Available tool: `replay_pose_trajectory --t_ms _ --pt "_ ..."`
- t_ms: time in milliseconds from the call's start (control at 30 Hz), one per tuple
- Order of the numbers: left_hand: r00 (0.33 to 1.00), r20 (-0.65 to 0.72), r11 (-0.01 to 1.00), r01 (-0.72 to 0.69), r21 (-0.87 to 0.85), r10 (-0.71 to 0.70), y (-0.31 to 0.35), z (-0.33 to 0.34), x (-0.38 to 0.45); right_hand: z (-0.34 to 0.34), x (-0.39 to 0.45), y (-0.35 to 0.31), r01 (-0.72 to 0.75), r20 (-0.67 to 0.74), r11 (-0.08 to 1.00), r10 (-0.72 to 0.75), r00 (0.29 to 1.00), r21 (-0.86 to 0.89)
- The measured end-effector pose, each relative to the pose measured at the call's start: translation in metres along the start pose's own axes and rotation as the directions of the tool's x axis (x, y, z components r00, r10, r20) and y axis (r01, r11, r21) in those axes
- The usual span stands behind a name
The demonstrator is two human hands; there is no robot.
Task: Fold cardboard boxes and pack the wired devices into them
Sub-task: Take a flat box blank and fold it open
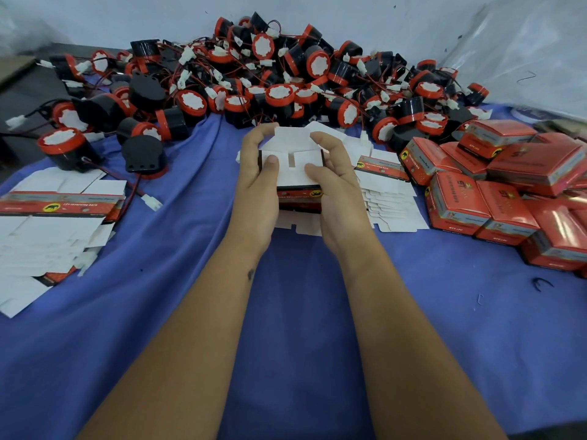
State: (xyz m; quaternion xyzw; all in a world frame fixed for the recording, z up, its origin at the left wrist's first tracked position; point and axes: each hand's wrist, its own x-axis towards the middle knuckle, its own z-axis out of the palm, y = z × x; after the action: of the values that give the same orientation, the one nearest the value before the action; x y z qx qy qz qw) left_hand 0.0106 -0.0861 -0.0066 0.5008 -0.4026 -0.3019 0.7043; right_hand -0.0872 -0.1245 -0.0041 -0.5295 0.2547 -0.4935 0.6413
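- Head view: both forearms reached straight forward over the blue cloth (301,312), meeting at a half-folded cardboard box (293,166) held just above the cloth, mid-frame.
- Left hand (259,185) gripped the box's left side; thumb lay flat on the white inner flap, fingers curled round the far edge.
- Right hand (336,185) gripped the right side in mirror pose; thumb pressed on the flap, fingers wrapped over the top-right corner.
- Box flaps showed white inside; a red printed strip faced the camera along its near edge. One flap stood up at the back between the fingertips.
- Beyond the hands, a large pile of wired devices (286,77), black bodies with red rims, white plugs on red-black leads, lay against the back wall.
- Flat box blanks (54,223) were stacked at left; more flat blanks (390,201) lay just right of the hands.
- Finished red boxes (508,185) were heaped at far right.
- One loose device (63,147) sat near the left stack.
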Motion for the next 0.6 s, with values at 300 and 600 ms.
replay_pose_trajectory --t_ms 300,600 --pt "0.996 0.087 0.999 0.025 -0.039 -0.021 0.0030 0.0024 -0.0067 -0.0056 -0.0001 -0.0042 0.014 -0.019 1.000 -0.014 1.000 0.017" --pt "1.000 0.017 1.000 -0.006 -0.017 0.006 -0.0007 0.0024 -0.0046 -0.0055 -0.0012 -0.0056 0.101 -0.141 0.977 -0.128 0.982 -0.187"
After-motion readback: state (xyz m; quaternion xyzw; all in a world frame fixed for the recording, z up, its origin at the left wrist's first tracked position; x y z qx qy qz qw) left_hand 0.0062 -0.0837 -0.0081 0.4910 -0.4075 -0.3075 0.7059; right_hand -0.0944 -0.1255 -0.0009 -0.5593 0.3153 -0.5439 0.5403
